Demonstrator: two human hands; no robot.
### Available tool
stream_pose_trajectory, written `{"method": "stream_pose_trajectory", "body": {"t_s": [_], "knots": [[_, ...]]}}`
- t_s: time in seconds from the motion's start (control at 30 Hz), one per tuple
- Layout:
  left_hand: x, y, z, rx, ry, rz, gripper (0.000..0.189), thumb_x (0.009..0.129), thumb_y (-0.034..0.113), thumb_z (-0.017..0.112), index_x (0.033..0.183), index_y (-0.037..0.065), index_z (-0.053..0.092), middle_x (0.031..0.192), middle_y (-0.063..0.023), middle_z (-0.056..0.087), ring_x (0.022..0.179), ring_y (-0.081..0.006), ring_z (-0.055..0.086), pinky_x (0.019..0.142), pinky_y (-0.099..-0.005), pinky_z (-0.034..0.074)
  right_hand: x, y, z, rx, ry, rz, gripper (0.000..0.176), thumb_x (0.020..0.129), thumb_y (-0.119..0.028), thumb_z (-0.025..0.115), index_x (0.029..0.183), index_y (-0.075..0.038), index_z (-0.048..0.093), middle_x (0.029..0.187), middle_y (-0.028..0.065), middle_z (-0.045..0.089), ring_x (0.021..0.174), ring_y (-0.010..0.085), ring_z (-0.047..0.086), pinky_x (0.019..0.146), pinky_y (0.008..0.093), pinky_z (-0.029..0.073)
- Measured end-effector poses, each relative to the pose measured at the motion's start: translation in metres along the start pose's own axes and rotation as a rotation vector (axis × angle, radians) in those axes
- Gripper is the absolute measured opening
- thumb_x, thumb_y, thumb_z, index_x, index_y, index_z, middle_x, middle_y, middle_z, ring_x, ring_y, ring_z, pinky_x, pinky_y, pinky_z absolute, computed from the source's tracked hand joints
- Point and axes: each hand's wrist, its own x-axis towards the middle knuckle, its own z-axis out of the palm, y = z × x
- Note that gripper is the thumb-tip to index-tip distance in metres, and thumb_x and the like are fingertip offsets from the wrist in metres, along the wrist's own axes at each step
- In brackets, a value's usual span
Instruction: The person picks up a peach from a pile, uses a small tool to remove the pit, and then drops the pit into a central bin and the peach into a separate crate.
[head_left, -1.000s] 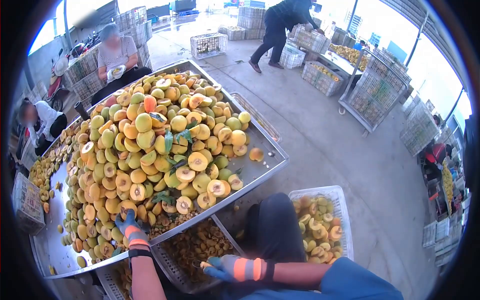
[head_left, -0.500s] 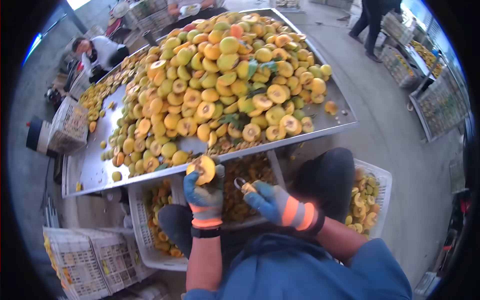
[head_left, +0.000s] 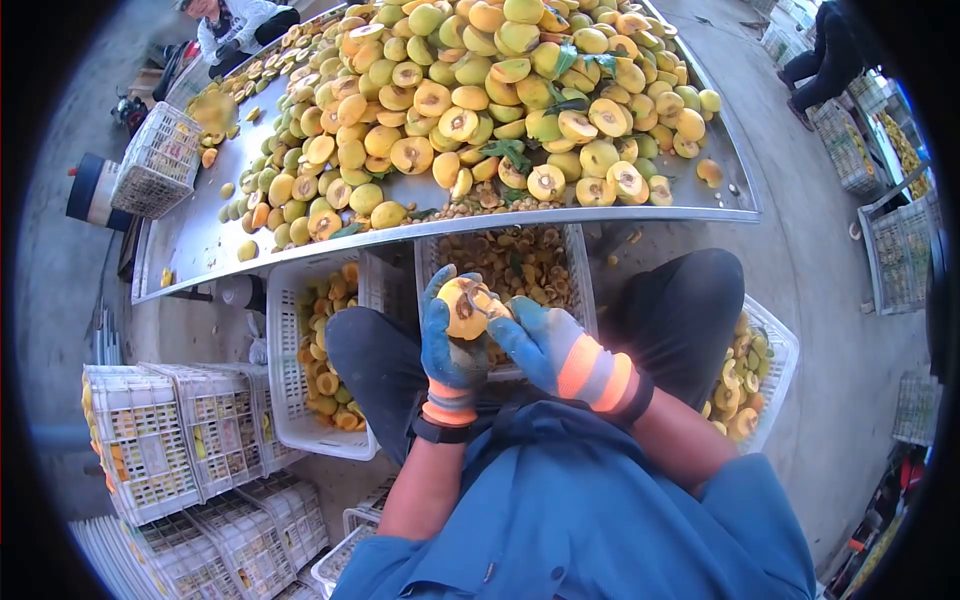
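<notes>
One table (head_left: 195,240), two hands (head_left: 452,345) (head_left: 545,345), one fruit half (head_left: 461,312), one tool (head_left: 495,306)

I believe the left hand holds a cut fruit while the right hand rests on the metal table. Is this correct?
Not quite: in the head view the right hand is at the cut fruit, away from the metal table. The left hand does hold it.

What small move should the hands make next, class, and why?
Probably work the small tool around the browned centre of the cut fruit: the left hand holds its cut face exposed, and the right hand has the tool against or very near it.
</notes>
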Motion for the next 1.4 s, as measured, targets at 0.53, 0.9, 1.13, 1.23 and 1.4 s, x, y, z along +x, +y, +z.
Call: {"method": "stream_pose_trajectory", "body": {"t_s": [0.53, 0.9, 1.13, 1.23, 1.4], "knots": [[-0.007, -0.018, 0.008, 0.527, 0.18, 0.14, 0.036, 0.109, 0.035, 0.049, 0.126, 0.005, 0.059, 0.108, -0.0101, 0.064, 0.103, -0.0254, 0.066, 0.093, -0.0406, 0.056, -0.005, 0.026, 0.014, -0.205, -0.159, -0.236, 0.03, 0.098, -0.013, 0.057, 0.12, 0.006, 0.063, 0.103, 0.029, 0.067, 0.084, 0.0453, 0.07, 0.071, 0.0498, 0.057], [-0.004, -0.019, 0.018, 0.221, 0.425, -0.152, 0.032, 0.113, 0.029, 0.045, 0.119, 0.003, 0.063, 0.1, -0.009, 0.067, 0.09, -0.0202, 0.071, 0.083, -0.0337, 0.058, -0.004, 0.039, 0.001, -0.195, -0.344, -0.029, 0.029, 0.104, -0.017, 0.053, 0.121, 0.004, 0.064, 0.109, 0.026, 0.07, 0.092, 0.046, 0.07, 0.08, 0.0489, 0.056], [-0.01, -0.032, -0.006, 0.789, 0.203, 0.144, 0.031, 0.115, 0.023, 0.044, 0.127, 0.0, 0.061, 0.111, -0.0099, 0.064, 0.098, -0.0212, 0.069, 0.09, -0.0342, 0.056, -0.008, 0.047, 0.006, 0.017, -0.286, 0.026, 0.04, 0.111, -0.034, 0.048, 0.127, -0.004, 0.069, 0.119, 0.0234, 0.074, 0.107, 0.0441, 0.07, 0.094, 0.0472, 0.052], [-0.012, -0.036, -0.008, 0.758, 0.207, 0.156, 0.031, 0.115, 0.023, 0.045, 0.13, 0.001, 0.06, 0.114, -0.0105, 0.064, 0.101, -0.021, 0.068, 0.093, -0.0338, 0.054, -0.006, 0.047, 0.004, 0.026, -0.3, 0.049, 0.039, 0.111, -0.033, 0.048, 0.128, -0.005, 0.069, 0.119, 0.0222, 0.074, 0.109, 0.0424, 0.069, 0.095, 0.0467, 0.051], [-0.014, -0.039, -0.018, 0.667, 0.115, 0.082, 0.034, 0.116, 0.026, 0.044, 0.131, 0.0, 0.06, 0.119, -0.0112, 0.063, 0.107, -0.0201, 0.064, 0.098, -0.0334, 0.052, -0.004, 0.048, -0.006, -0.076, -0.363, 0.088, 0.038, 0.111, -0.033, 0.049, 0.127, -0.006, 0.07, 0.116, 0.0187, 0.076, 0.106, 0.0374, 0.07, 0.095, 0.0456, 0.051]]}}
